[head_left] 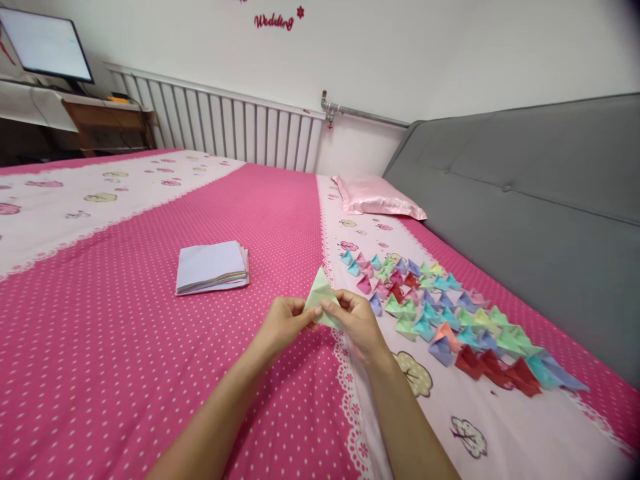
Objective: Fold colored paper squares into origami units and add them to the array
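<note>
Between my two hands is a pale green sheet of folded paper (321, 291), its pointed tip upward and away from me. My left hand (289, 320) pinches its lower left edge with thumb and fingers. On the lower right edge, my right hand (356, 321) grips it the same way, thumb on top. To the right lie rows of small folded paper boats (440, 317) in green, blue, purple, pink and red. A stack of square coloured paper (210, 267), white or pale lilac on top, rests left of my hands.
Everything lies on a bed with a pink dotted and pale patterned bedspread (125, 347). A pink pillow (377, 197) is further back, beside the grey padded headboard (530, 193). Along the far wall run a white radiator (215, 123) and a desk with a monitor (47, 43).
</note>
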`<state>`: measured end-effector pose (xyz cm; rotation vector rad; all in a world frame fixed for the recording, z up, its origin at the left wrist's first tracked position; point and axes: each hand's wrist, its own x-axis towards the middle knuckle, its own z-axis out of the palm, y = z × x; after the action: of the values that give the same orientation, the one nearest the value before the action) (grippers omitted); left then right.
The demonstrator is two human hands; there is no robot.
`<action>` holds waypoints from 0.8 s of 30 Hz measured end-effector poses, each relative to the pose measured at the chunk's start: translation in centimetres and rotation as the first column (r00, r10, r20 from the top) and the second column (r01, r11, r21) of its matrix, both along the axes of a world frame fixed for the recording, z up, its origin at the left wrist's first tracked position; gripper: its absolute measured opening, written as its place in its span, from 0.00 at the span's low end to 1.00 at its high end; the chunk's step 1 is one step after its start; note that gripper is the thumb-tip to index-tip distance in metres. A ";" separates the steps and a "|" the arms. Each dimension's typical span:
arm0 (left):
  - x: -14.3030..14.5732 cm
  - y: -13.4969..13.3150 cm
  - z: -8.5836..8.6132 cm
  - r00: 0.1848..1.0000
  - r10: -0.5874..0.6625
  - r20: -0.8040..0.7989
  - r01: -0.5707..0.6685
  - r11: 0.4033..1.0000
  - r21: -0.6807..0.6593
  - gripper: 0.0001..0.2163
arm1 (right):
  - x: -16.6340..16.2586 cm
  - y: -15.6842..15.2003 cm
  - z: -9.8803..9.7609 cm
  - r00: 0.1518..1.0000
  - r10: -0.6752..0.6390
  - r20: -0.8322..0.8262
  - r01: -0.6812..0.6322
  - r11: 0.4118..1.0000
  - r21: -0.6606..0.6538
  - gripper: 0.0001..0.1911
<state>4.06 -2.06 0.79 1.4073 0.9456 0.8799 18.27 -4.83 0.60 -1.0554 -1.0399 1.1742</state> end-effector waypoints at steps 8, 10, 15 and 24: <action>-0.7 -0.4 0.4 0.965 -0.258 -0.044 0.252 0.960 -0.120 0.11 | 1.2 -0.6 0.9 0.982 0.147 0.121 -0.146 0.989 -0.016 0.14; -0.7 -0.6 0.5 0.950 -0.312 -0.030 0.305 0.942 -0.141 0.10 | 1.1 -0.6 0.9 0.981 0.141 0.134 -0.136 0.990 -0.040 0.15; -0.6 -0.7 0.5 0.935 -0.353 -0.040 0.344 0.927 -0.151 0.10 | 0.8 -0.6 0.7 0.990 0.084 0.111 -0.080 0.996 -0.045 0.15; -0.9 -0.5 0.6 0.927 -0.365 -0.086 0.345 0.920 -0.187 0.13 | 1.2 -0.4 0.9 0.985 -0.050 0.168 0.049 0.999 0.013 0.16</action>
<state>3.21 -2.51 1.41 1.4375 0.7967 0.4365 19.46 -5.26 1.53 -1.1828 -1.1418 1.0534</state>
